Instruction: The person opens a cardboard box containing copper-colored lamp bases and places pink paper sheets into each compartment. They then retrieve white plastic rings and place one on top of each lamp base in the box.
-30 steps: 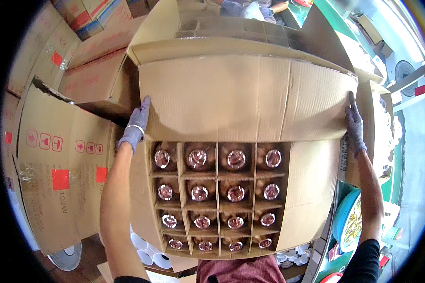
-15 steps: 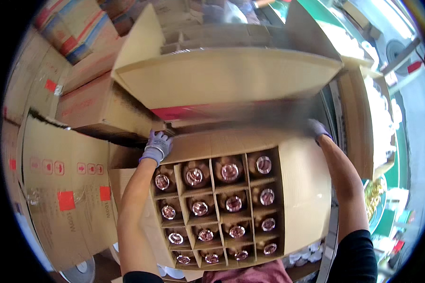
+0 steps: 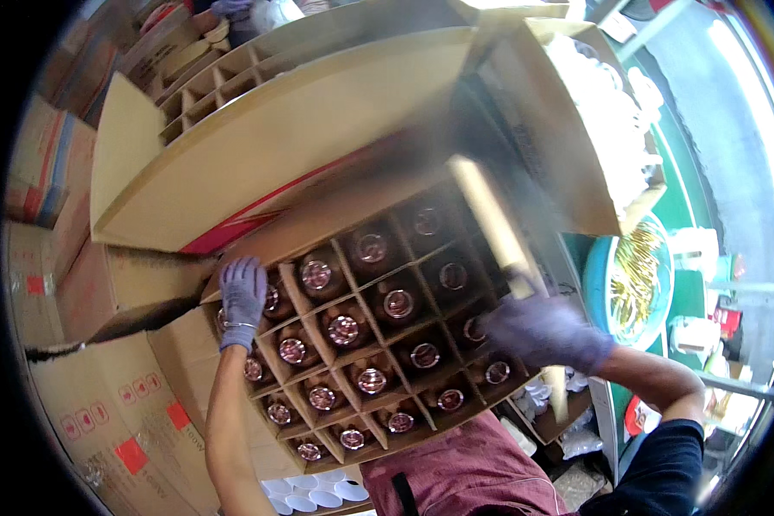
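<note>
A cardboard carton (image 3: 271, 448) sits tilted in front of me, split by cardboard dividers into square cells. Most cells hold a brownish, rounded, glassy piece (image 3: 344, 330) with a shiny ring-shaped top; its exact kind is unclear. My left hand (image 3: 243, 292), in a grey-purple glove, is closed over the carton's far left corner, fingers together. On the right, my gloved right hand (image 3: 550, 335) is smeared by motion. It lies across a raised pale flap (image 3: 490, 215), seen nearly edge-on; whether its fingers grip the flap cannot be made out.
Beyond stands another open carton (image 3: 301, 120) with dividers. Stacked cartons (image 3: 103, 430) crowd the left. At right are a carton of white items (image 3: 568, 129) and a turquoise basin (image 3: 602, 275) holding gold strips. White round pieces (image 3: 318, 494) lie below.
The view has turned, so the carton now appears slanted. Its right flap has come up from lying outward, and my right hand has moved from the far right corner nearer to me.
</note>
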